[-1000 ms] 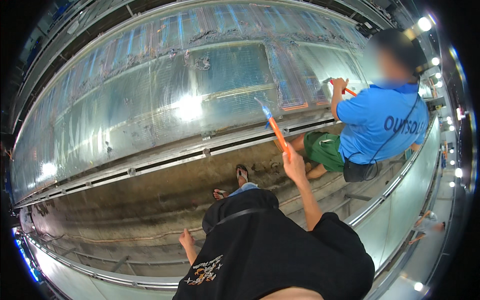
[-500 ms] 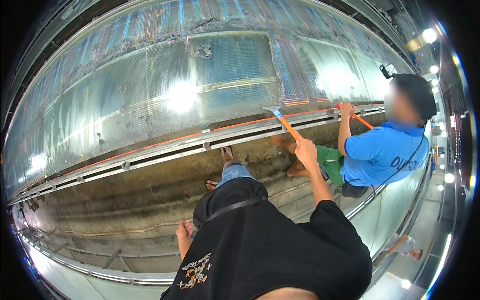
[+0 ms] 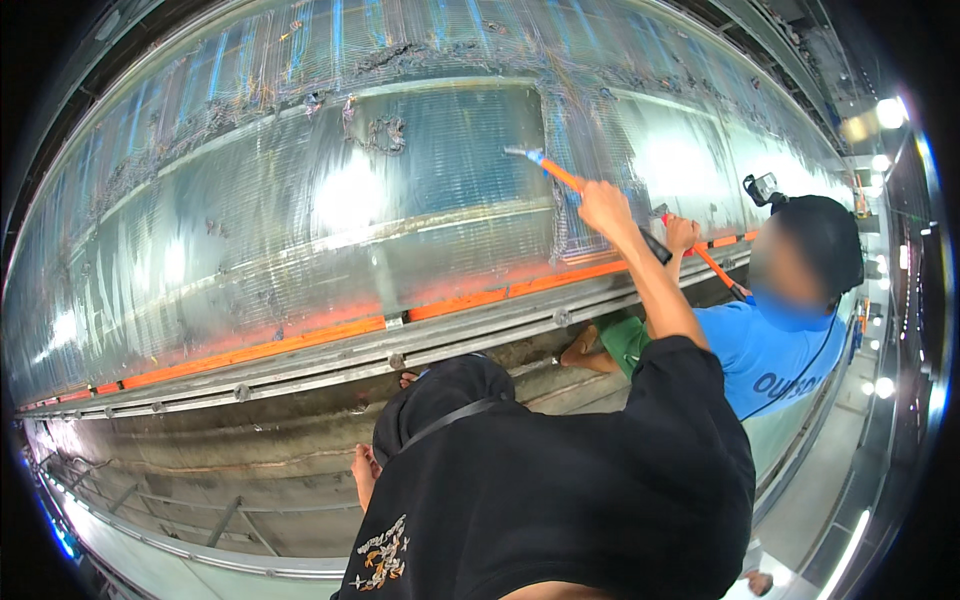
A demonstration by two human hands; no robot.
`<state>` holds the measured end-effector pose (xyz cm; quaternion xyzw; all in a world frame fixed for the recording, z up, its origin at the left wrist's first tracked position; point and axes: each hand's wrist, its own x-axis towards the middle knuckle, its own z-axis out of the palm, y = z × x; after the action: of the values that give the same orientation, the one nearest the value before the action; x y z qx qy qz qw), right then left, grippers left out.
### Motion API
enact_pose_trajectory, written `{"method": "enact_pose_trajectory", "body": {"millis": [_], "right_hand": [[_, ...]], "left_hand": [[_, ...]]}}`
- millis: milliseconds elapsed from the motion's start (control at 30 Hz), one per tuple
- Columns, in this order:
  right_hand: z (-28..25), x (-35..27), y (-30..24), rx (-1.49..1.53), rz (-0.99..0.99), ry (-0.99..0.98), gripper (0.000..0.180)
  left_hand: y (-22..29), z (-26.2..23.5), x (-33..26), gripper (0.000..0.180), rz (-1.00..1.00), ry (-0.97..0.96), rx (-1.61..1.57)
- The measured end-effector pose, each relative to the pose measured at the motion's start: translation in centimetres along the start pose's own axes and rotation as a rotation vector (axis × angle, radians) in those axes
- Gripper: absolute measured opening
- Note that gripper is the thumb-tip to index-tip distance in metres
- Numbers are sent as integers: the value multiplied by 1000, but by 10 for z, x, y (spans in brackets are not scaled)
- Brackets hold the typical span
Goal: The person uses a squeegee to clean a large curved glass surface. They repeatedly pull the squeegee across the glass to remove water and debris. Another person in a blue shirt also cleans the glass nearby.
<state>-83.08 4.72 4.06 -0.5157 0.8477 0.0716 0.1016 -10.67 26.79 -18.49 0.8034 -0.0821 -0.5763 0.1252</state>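
My right hand (image 3: pixel 606 207) grips the orange handle of a scraper (image 3: pixel 560 173) with a blue neck. Its flat, pale head (image 3: pixel 520 152) is over the large, wet, ribbed translucent panel (image 3: pixel 450 165), beside a strip of coloured lines; whether it touches the surface I cannot tell. My left hand (image 3: pixel 364 470) is low beside my black shirt, its fingers curled in with nothing visible in them, partly hidden by the shirt. Close to my right forearm, a co-worker's hand (image 3: pixel 683 234) holds another tool (image 3: pixel 715 265) with a red and orange handle.
An orange strip (image 3: pixel 470 298) and a metal rail (image 3: pixel 330 357) run along the panel's near edge. Grey clumps of residue (image 3: pixel 385 135) lie on the panel. The co-worker (image 3: pixel 780 335) in blue stands close on my right. Below the rail is a stained trough floor (image 3: pixel 220 440) with metal struts.
My right hand has moved up and forward, taking the scraper head from the panel's near edge farther onto the panel. My body has leaned closer to the rail. The left hand stays low.
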Motion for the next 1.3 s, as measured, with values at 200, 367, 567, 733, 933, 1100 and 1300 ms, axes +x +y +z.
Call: {"method": "enact_pose_trajectory", "body": {"millis": [200, 367, 567, 733, 933, 1100, 1300], "right_hand": [[-53, 196, -27, -146, -59, -4, 31], [-83, 271, -42, -190, -76, -47, 30], [-43, 123, -20, -30, -130, 148, 33], [-4, -96, -31, 166, 60, 89, 40], [15, -252, -57, 116, 189, -133, 44], [9, -214, -66, 82, 218, -194, 43], [-63, -71, -50, -175, -9, -287, 30]], "left_hand": [[16, 47, -45, 52, 358, -44, 216], [26, 66, -67, 51, 156, 84, 44], [-23, 55, -3, 52, -38, 25, 197], [-40, 39, 36, 46, 4, 20, 236], [11, 24, 28, 42, -2, -63, 354], [61, 27, 40, 37, -117, -93, 15], [108, 51, 34, 40, 24, -133, -176]]}}
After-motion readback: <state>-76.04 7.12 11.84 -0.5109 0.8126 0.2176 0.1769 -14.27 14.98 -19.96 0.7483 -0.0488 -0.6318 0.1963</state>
